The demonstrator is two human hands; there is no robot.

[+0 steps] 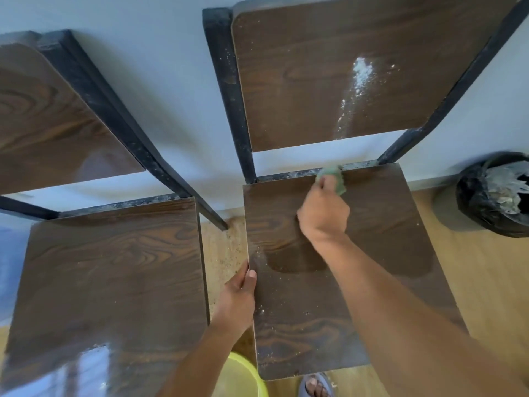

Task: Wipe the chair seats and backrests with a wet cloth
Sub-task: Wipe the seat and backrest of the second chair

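Two dark wood-grain chairs with black metal frames stand side by side against a pale wall. On the right chair's seat [372,253] my right hand [325,213] presses a green cloth [333,179] at the rear edge, near the frame bar. A wet dark patch lies in the seat's middle. My left hand [239,299] grips that seat's left edge. The right backrest [300,81] carries a streak of white dust [357,87]. The left chair's seat [114,282] and backrest [51,116] look glossy.
A yellow-green bucket [243,379] sits on the floor below the right seat's front-left corner. A bin lined with a black bag [495,196] stands at the right by the wall. My sandalled foot [316,386] shows at the bottom. Crumbs litter the wooden floor between the chairs.
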